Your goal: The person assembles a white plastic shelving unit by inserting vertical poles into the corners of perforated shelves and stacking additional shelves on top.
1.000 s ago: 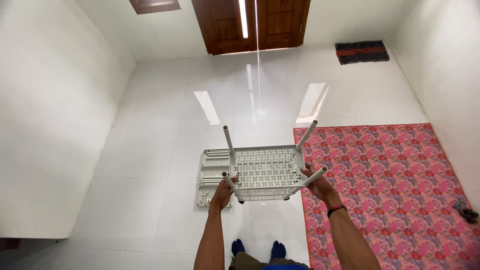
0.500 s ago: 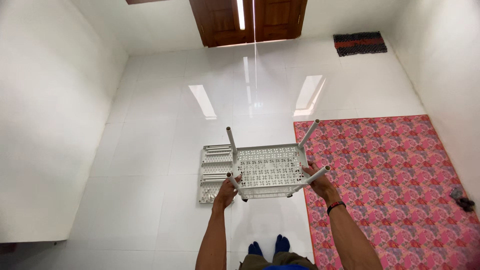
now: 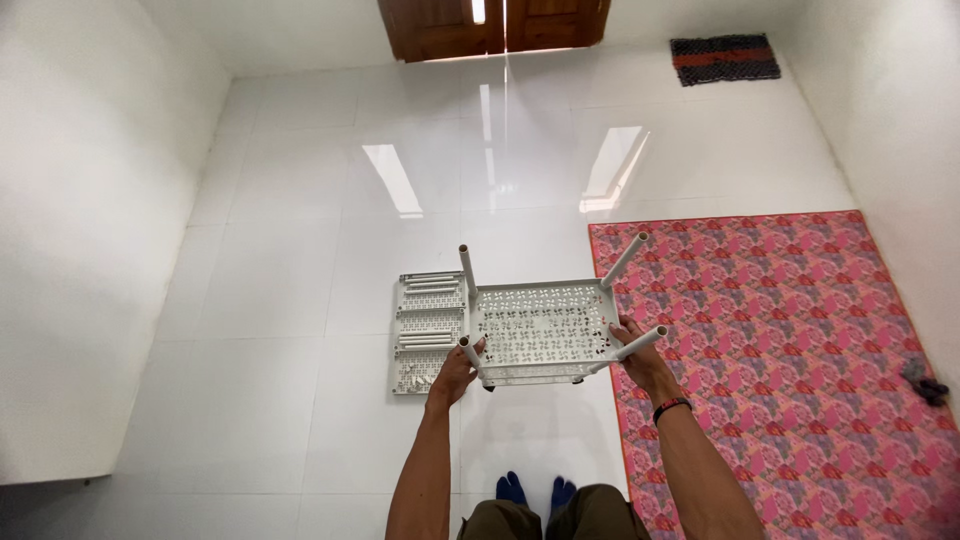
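Observation:
I hold a white perforated plastic shelf tray (image 3: 542, 331) above the floor, with four white tube legs sticking up from its corners. My left hand (image 3: 455, 373) grips its near left corner at the leg. My right hand (image 3: 635, 348), with a dark band on the wrist, grips the near right corner by the leg (image 3: 640, 344). More flat white shelf panels (image 3: 428, 331) lie on the tiles just left of and under the tray.
A pink floral rug (image 3: 790, 370) covers the floor to the right. A wooden door (image 3: 495, 25) stands at the far end, and a small dark mat (image 3: 725, 58) lies near it. White walls close both sides. My feet (image 3: 535, 490) show below.
The tray with its legs has stayed in both hands; the view has tilted slightly down and the tray sits a little lower in frame.

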